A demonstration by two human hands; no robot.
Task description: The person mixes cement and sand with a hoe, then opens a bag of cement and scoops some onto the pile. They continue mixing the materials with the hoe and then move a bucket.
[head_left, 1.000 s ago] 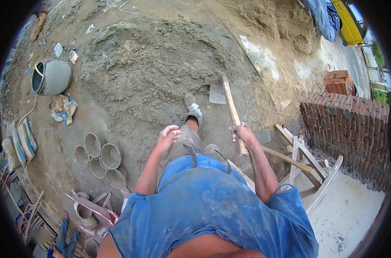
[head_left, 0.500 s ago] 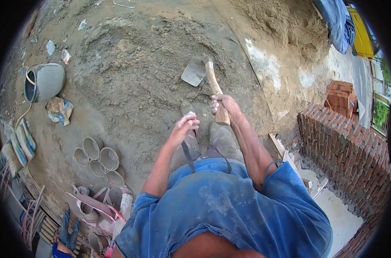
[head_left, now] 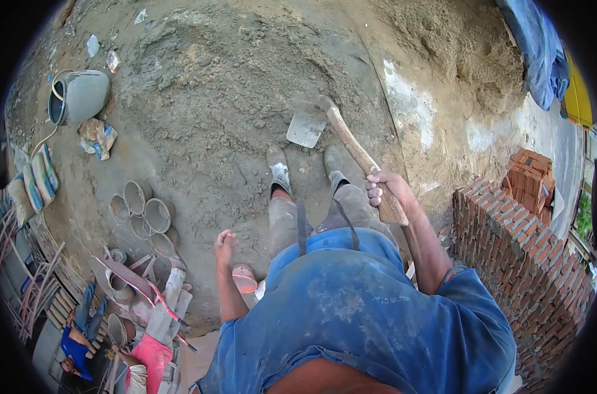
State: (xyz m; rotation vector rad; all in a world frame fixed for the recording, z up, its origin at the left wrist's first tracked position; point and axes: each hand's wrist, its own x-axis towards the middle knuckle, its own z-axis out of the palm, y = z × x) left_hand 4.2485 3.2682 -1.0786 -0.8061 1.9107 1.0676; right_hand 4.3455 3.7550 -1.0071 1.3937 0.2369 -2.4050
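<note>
My right hand (head_left: 390, 189) grips the wooden handle of a hoe (head_left: 353, 141) near its butt end, to the right of my legs. The hoe's flat grey blade (head_left: 305, 129) rests on the wet mortar (head_left: 226, 92) in front of my boots. Where the blade meets the handle is blurred. Away from the hoe, my left hand (head_left: 225, 248) hangs out at my left side with its fingers curled in, and nothing shows in it.
Several buckets (head_left: 159, 215) stand at left, with a wheelbarrow (head_left: 124, 272) behind. A grey barrel (head_left: 85, 96) and cement bags (head_left: 36, 180) lie farther out. On the right rises a brick wall (head_left: 518, 256). Two people, one in pink (head_left: 155, 360), are at lower left.
My left hand has swung down and out to the left, away from the hoe. My right hand has drawn the handle back and right. The view has shifted, and both boots now show.
</note>
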